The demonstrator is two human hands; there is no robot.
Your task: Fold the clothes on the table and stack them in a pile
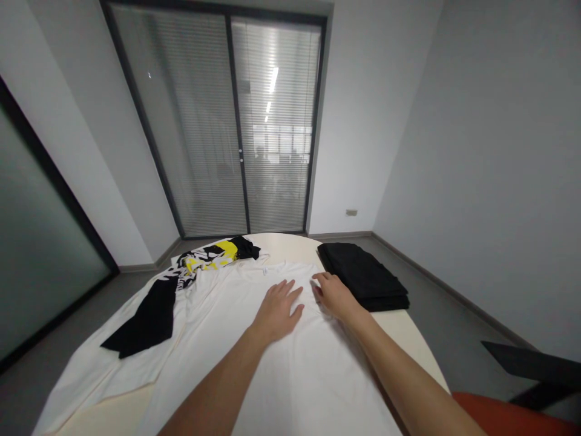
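A white T-shirt [290,375] lies spread over the table in front of me, its neckline at the far end. My left hand [278,310] rests palm down on the upper part of the shirt, fingers spread. Close by, my right hand [334,295] touches the shirt near its upper right edge. Its fingers are bent, with a gap between the index finger and the thumb, and I see no cloth clearly gripped. Just right of this hand sits a stack of folded black cloth [363,275].
More garments lie at the left: a white piece with black [149,321] and a black, white and yellow patterned piece [213,254]. The pale table [281,242] has a rounded edge. A red chair seat [508,418] stands at lower right. Glass doors [276,181] with blinds are beyond.
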